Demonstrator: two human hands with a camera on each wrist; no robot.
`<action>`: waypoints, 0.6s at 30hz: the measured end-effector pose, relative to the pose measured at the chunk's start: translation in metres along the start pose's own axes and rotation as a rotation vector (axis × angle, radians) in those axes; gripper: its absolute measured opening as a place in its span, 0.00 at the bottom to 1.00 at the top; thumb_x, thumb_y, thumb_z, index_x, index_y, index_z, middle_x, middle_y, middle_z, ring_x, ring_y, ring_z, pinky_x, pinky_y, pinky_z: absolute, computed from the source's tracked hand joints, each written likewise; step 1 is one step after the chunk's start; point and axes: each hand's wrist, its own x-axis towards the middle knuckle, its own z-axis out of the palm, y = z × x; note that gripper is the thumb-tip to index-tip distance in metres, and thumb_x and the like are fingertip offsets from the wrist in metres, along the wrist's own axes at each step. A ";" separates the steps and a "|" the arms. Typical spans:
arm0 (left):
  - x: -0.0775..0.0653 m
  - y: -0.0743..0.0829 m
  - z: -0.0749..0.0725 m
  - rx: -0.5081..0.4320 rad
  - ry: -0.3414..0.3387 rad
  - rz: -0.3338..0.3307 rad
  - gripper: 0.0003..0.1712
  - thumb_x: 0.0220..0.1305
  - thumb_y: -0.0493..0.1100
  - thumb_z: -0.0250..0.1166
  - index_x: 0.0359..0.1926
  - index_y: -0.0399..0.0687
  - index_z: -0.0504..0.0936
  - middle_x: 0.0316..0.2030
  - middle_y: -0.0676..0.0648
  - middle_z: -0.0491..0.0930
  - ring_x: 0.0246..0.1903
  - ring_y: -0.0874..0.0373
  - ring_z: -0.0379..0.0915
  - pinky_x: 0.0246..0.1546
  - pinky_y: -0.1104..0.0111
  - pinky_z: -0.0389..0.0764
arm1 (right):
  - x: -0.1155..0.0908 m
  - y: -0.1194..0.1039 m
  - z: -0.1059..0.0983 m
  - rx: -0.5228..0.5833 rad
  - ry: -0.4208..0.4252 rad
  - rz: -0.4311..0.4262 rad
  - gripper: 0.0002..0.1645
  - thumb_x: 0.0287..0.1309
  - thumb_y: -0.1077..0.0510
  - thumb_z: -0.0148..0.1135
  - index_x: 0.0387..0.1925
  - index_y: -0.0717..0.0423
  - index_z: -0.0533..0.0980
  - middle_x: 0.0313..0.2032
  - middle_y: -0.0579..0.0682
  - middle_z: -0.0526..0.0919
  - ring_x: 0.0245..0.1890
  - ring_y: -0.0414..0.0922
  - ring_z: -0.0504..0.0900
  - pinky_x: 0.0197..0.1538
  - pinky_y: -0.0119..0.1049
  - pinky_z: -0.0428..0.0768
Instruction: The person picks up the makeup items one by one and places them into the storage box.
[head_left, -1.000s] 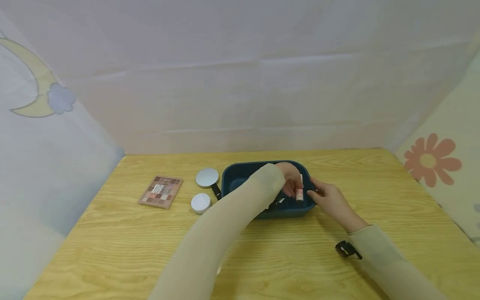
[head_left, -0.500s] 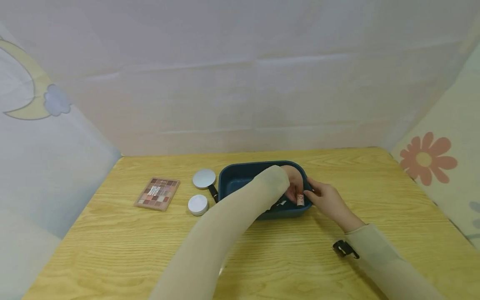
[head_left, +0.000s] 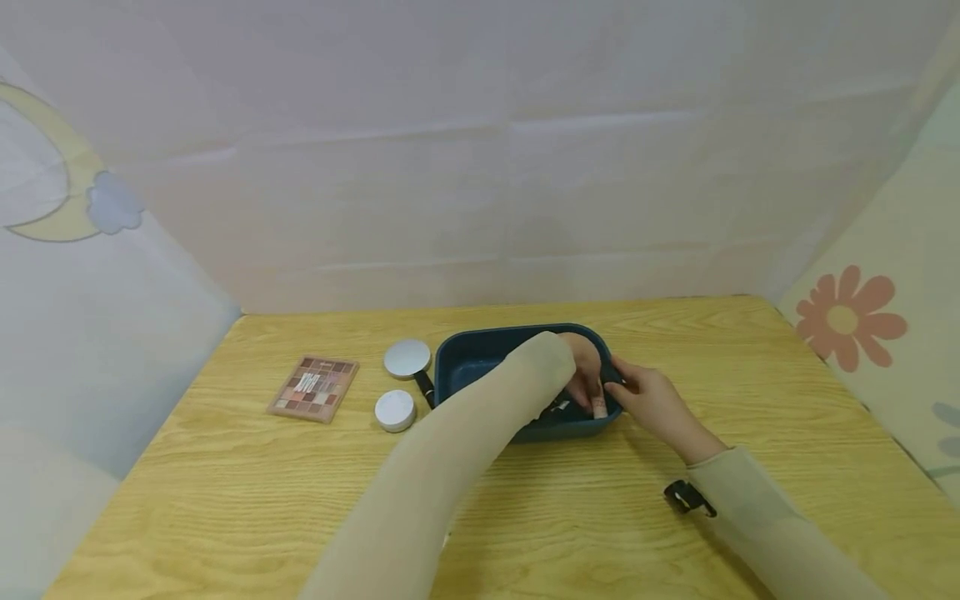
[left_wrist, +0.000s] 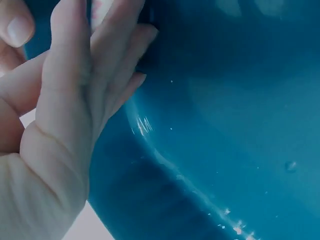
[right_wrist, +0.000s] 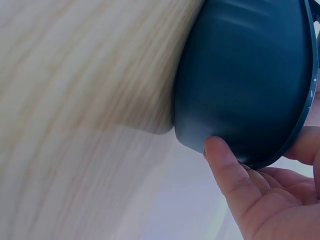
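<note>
My left hand [head_left: 588, 365] reaches down into the right end of a dark blue bin [head_left: 525, 328] in the head view. Its fingers hold a small white tube [head_left: 600, 409] with a pinkish print, of which only one end shows. In the left wrist view, a sliver of the tube [left_wrist: 99, 11] appears behind the straight fingers of that hand [left_wrist: 70, 95]. Outside the bin's right end, my right hand [head_left: 658, 407] pinches the rim. The right wrist view has the thumb side of the hand [right_wrist: 280, 200] against the bin's outer wall [right_wrist: 245, 85].
Left of the bin lie an eyeshadow palette [head_left: 313, 388], a round silver disc [head_left: 407, 358], a white round jar [head_left: 395, 410] and a black stick-like item [head_left: 424, 387] touching the bin. Small dark and white items [head_left: 558, 406] lie inside the bin, partly hidden by my left sleeve.
My left hand has lowered slightly in the bin, and its fingers now cover more of the tube. The right hand stays on the rim. The head view has shifted a little.
</note>
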 end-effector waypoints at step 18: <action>-0.004 -0.047 -0.024 -0.396 0.054 0.205 0.20 0.75 0.32 0.54 0.64 0.27 0.73 0.51 0.30 0.82 0.57 0.41 0.78 0.22 0.71 0.81 | 0.004 0.011 -0.004 -0.038 0.031 0.006 0.30 0.73 0.64 0.53 0.68 0.79 0.59 0.64 0.78 0.65 0.61 0.72 0.72 0.54 0.58 0.80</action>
